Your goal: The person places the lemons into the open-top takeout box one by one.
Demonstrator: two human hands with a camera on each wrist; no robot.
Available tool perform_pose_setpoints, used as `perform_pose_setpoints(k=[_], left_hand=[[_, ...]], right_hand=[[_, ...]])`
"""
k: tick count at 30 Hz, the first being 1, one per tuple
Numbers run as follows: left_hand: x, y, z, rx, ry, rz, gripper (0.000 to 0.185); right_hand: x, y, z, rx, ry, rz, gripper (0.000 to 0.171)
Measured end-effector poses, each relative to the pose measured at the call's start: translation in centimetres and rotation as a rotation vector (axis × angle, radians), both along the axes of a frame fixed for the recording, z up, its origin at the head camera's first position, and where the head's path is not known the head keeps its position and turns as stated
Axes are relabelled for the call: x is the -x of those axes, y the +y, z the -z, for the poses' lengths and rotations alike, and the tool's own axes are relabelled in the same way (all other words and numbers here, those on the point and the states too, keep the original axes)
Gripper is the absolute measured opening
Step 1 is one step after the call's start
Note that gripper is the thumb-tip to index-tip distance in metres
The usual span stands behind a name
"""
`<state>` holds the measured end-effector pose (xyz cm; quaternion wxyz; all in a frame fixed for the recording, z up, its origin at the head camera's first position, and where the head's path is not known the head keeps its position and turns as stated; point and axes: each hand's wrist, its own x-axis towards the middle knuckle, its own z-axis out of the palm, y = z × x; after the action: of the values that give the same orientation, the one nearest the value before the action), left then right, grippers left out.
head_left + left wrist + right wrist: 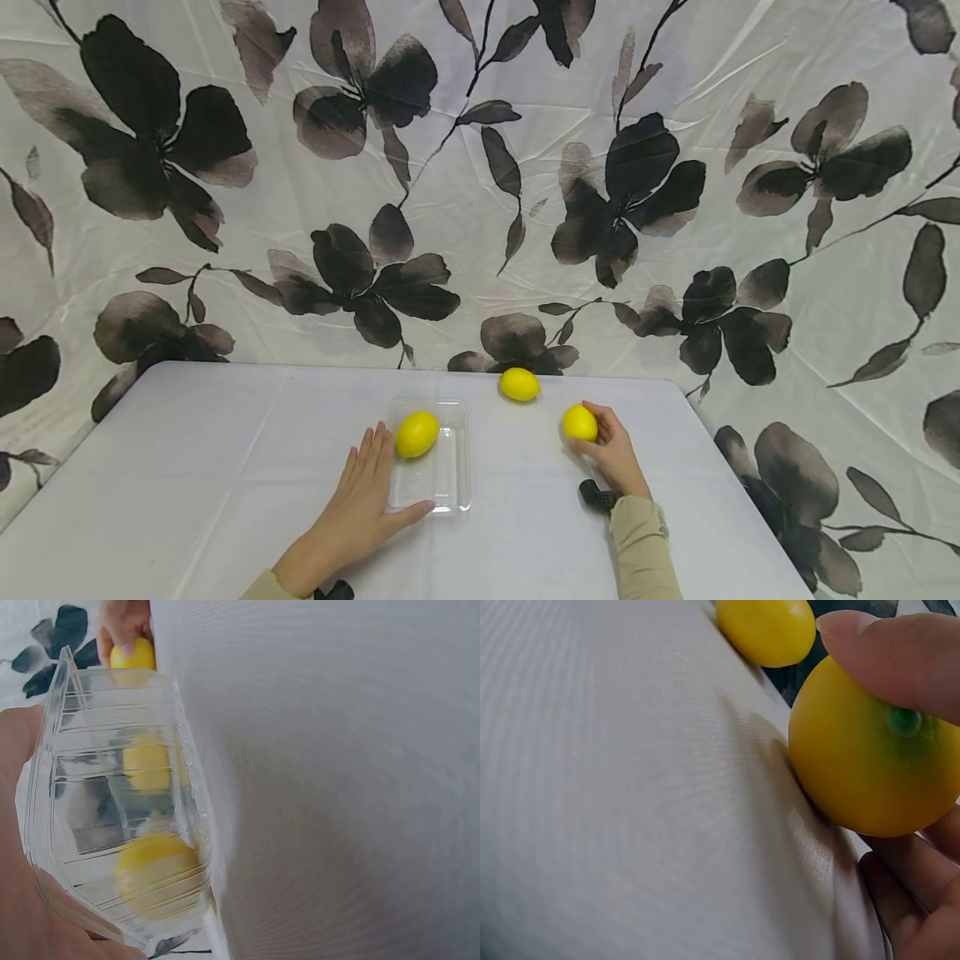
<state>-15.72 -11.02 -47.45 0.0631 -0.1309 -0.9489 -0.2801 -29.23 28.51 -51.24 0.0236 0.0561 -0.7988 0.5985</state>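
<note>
1. Floral backdrop: white cloth w/ big black-grey flowers (615,192) hangs behind & to both sides of the desk
2. White rectangular desk (225,467), cloth-covered, carries everything; bare surface fills most of both wrist views
3. Clear shallow plastic tray (450,475), rectangular, sits mid-desk; ribbed see-through wall shows close up in left wrist view (112,712)
4. Left hand (360,500) lies flat on the desk against the tray's left edge, fingers straight & spread, thumb along the near rim; it steadies the tray, grips nothing
5. Right hand (611,454) is curled round a smooth yellow lemon-shaped fruit (579,422), which sits on the desk right of the tray, well apart from it; right wrist view shows a fingertip (900,652) on top, green stem dot (905,720) facing the camera, underside touching the cloth
6. Judgement: step in hand looks like picking up this lemon, not lifted yet; next move prob needs a firm lift, a carry left & a gentle set-down in the tray's free near half so it doesn't roll
7. Second yellow lemon (417,434) lies in the tray's far end, just beside the left fingertips
8. Third yellow lemon (520,384) rests at the desk's far edge, untouched
</note>
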Motion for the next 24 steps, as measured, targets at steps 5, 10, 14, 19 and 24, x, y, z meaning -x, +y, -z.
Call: perform_pose_setpoints(k=[5,10,14,19,24], left_hand=[[0.0,0.0,0.1,0.004,0.004,-0.001,0.118],[0.0,-0.1,0.1,0.003,0.004,-0.002,0.118],[0.0,0.0,0.0,0.002,-0.002,-0.001,0.118],[0.0,0.0,0.0,-0.003,-0.009,0.000,0.118],[-0.1,0.1,-0.1,-0.006,-0.003,-0.001,0.118]], right_hand=[[-0.2,-0.1,-0.2,-0.006,0.016,0.012,0.070],[-0.3,-0.3,-0.4,-0.046,0.021,0.056,0.069],[-0.4,-0.5,-0.6,-0.067,0.026,0.061,0.068],[-0.4,-1.0,-1.1,-0.088,0.048,0.047,0.066],[-0.5,-2.1,-1.8,-0.071,0.061,0.020,0.066]])
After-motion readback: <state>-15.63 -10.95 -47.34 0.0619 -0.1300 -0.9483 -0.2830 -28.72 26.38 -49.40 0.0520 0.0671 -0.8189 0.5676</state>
